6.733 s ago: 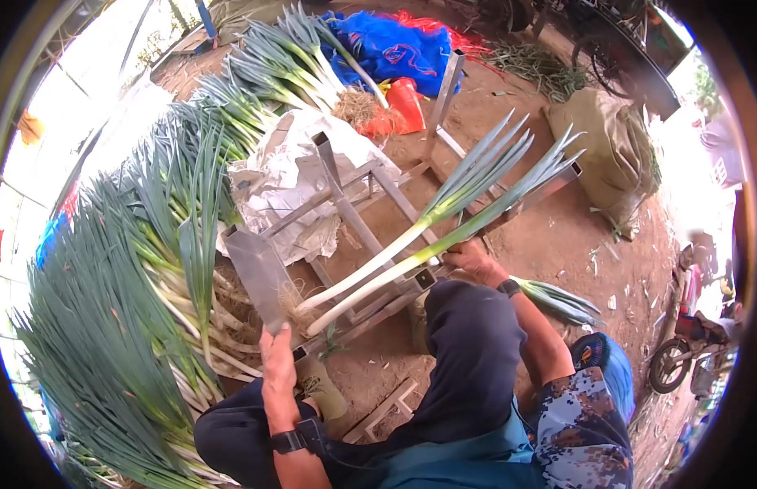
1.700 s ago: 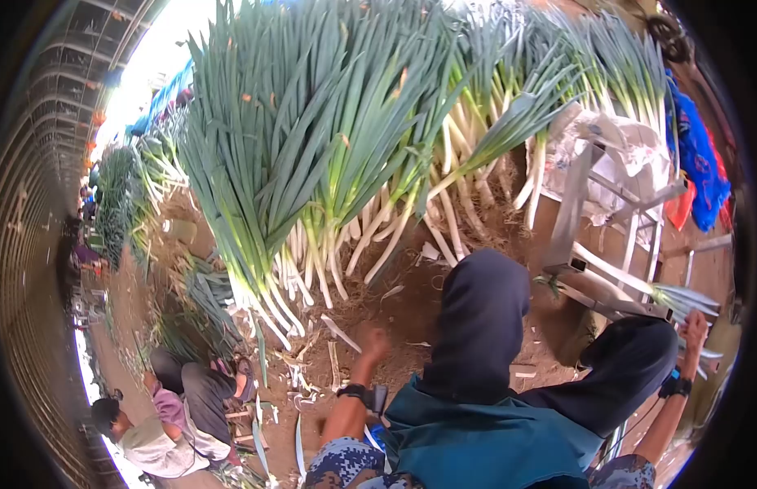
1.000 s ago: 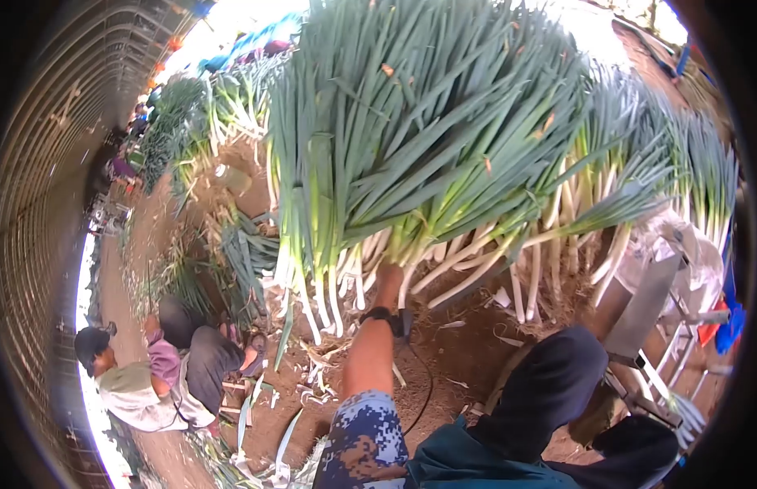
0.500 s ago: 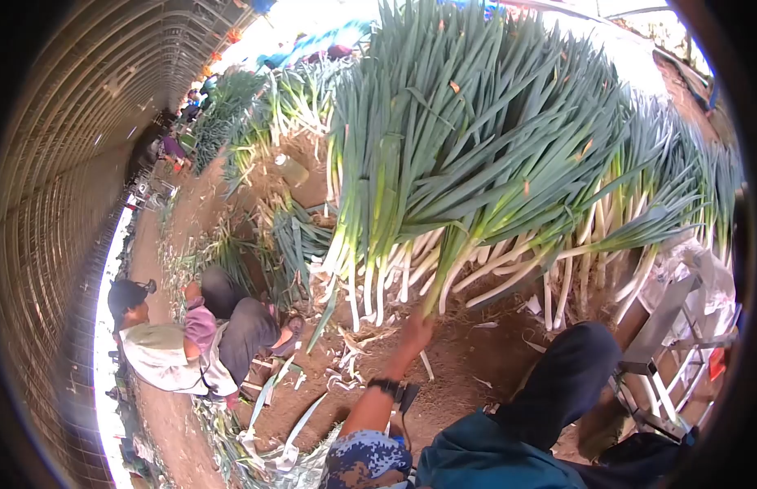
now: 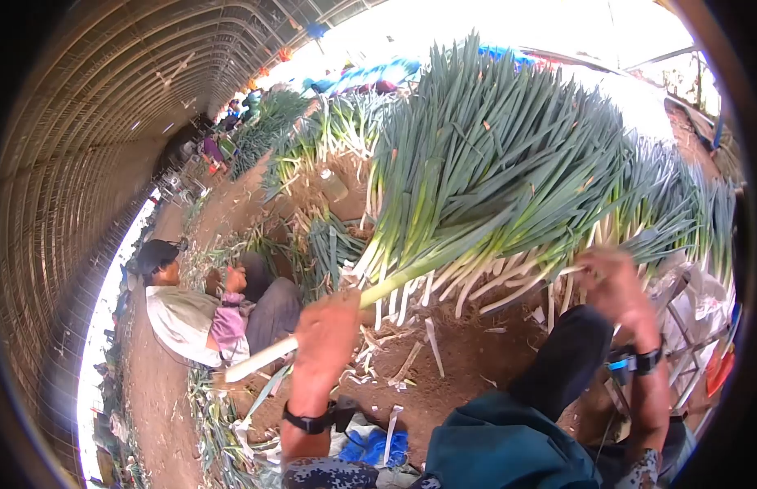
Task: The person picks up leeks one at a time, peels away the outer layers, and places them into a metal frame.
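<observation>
My left hand (image 5: 328, 334) is closed around the pale stalk of a leek (image 5: 395, 281). The leek's white root end sticks out to the left of my fist, and its green part slants up to the right across the pile. A big pile of leeks (image 5: 500, 155) lies ahead, leaves upward and white stalks toward me. My right hand (image 5: 611, 281) is raised over the white stalks at the pile's right side, above my knee. Its fingers are blurred, and whether they hold anything cannot be made out.
At the left a co-worker (image 5: 191, 314) in a cap sits on the ground. A metal frame (image 5: 680, 326) and white sacking (image 5: 704, 285) are at the right. Trimmed leaves and blue cloth (image 5: 377, 447) lie near my left arm. A jar (image 5: 333, 186) stands beyond the co-worker.
My left hand has lifted a leek from the pile's lower edge and brought it left and nearer. My right hand has come into view at the right. The view has shifted toward the left.
</observation>
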